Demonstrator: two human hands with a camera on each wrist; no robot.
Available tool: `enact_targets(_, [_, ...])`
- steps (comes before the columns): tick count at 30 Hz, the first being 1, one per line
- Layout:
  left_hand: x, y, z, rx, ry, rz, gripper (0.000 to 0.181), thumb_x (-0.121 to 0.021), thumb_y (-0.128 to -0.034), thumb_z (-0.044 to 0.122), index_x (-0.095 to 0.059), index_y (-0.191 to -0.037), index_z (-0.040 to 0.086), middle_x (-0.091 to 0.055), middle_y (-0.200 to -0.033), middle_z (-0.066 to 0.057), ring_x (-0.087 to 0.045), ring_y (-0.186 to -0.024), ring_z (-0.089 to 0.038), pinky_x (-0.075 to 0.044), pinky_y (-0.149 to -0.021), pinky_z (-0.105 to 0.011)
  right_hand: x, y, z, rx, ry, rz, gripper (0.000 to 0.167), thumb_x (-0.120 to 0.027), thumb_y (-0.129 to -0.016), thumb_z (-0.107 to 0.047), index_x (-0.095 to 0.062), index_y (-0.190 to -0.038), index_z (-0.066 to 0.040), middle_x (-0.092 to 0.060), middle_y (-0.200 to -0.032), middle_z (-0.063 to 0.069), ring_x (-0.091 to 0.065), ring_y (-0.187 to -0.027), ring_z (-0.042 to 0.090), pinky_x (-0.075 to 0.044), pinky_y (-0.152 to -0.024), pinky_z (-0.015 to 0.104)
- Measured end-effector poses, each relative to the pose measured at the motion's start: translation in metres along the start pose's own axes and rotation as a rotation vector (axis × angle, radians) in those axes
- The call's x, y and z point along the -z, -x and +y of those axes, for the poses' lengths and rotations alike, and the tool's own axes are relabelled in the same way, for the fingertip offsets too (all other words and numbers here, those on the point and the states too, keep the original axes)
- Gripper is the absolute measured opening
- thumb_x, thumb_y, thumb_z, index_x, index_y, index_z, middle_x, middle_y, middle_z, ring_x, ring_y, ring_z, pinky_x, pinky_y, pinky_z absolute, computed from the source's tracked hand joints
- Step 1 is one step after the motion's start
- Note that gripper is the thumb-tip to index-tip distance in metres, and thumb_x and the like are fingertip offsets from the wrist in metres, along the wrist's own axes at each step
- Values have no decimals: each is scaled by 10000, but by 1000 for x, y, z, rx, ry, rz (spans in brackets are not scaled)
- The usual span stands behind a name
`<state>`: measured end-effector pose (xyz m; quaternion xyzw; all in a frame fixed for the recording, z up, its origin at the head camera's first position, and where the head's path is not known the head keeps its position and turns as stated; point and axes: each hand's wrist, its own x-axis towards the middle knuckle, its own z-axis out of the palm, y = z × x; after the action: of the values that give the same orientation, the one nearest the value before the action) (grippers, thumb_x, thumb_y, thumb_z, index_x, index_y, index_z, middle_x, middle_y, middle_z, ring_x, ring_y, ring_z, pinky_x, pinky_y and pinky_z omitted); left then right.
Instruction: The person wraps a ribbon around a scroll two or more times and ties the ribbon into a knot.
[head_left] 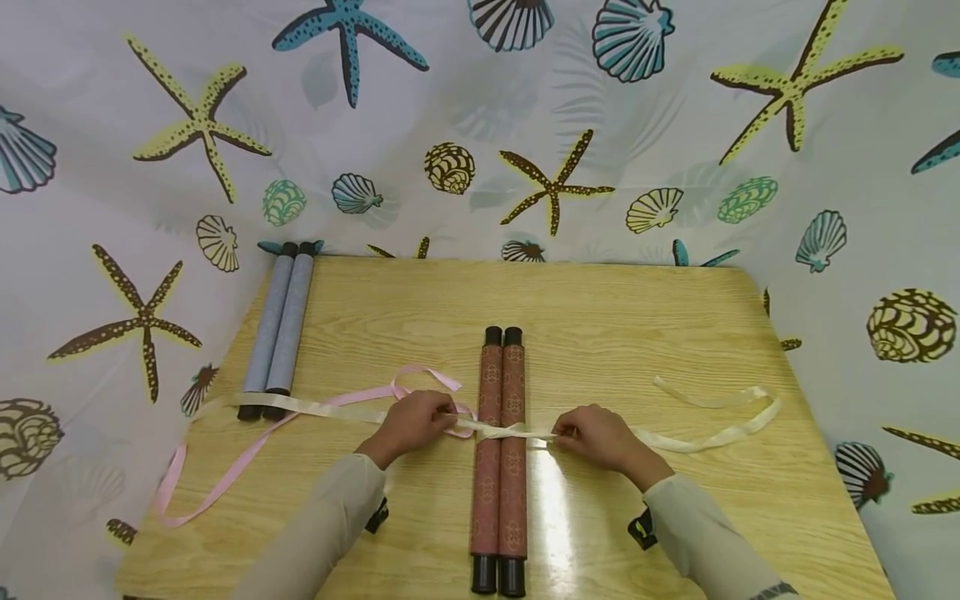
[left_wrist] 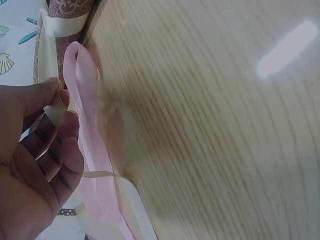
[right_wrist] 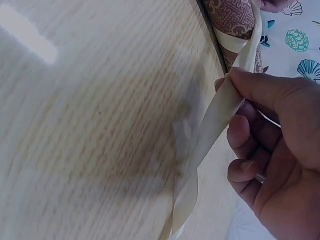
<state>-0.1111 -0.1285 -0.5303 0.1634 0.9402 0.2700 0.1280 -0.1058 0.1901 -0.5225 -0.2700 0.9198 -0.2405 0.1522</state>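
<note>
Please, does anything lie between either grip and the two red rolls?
Yes: a loop of pink ribbon lies between the left grip and the red rolls. Between the right grip and the rolls, only the cream ribbon it pinches shows.

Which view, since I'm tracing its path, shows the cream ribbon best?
The head view, because it shows the cream ribbon crossing the reddish rolls and trailing off both sides. Wrist views show close parts only: left, pinched in the left grip; right, in the right grip.

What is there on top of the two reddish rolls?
A cream ribbon crosses over both reddish rolls. Their surface directly beneath it is covered, so I cannot see that part.
</note>
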Motion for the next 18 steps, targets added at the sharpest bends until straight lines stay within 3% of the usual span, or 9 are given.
enact_targets(7, [0, 12, -8, 6, 17, -27, 141, -645, -963, 202, -677, -826, 190, -663, -790, 50, -478, -622, -77, -396, -609, -276, 1, 3, 5, 1, -1, 13, 75, -715, -920, -230, -752, -886, -174, -745, -823, -58, -635, -700, 39, -516, -644, 279])
enact_targets(12, [3, 19, -14, -47, 124, -34, 157, -631, -969, 204, -663, -816, 192, -643, -806, 38, -490, -665, -97, -408, -663, -288, -1, 3, 4, -17, -1, 11, 74, -705, -929, -239, -747, -886, -195, -735, -826, -81, -633, -722, 43, -527, -694, 327])
enact_targets(15, [9, 23, -15, -106, 219, -35, 138, -639, -977, 200, -653, -842, 175, -668, -982, -42, -559, -895, -223, -400, -855, -447, 2, 3, 2, -18, -6, 9, 75, -702, -931, -228, -746, -887, -186, -735, -826, -75, -639, -727, 54, -532, -699, 343])
enact_targets(18, [15, 26, -13, -131, 339, -63, 118, -627, -986, 191, -635, -875, 151, -630, -1242, -136, -488, -1223, -392, -274, -1013, -649, 4, 2, 1, -14, -7, 1, 78, -698, -935, -222, -742, -885, -180, -734, -824, -71, -634, -723, 50, -516, -663, 303])
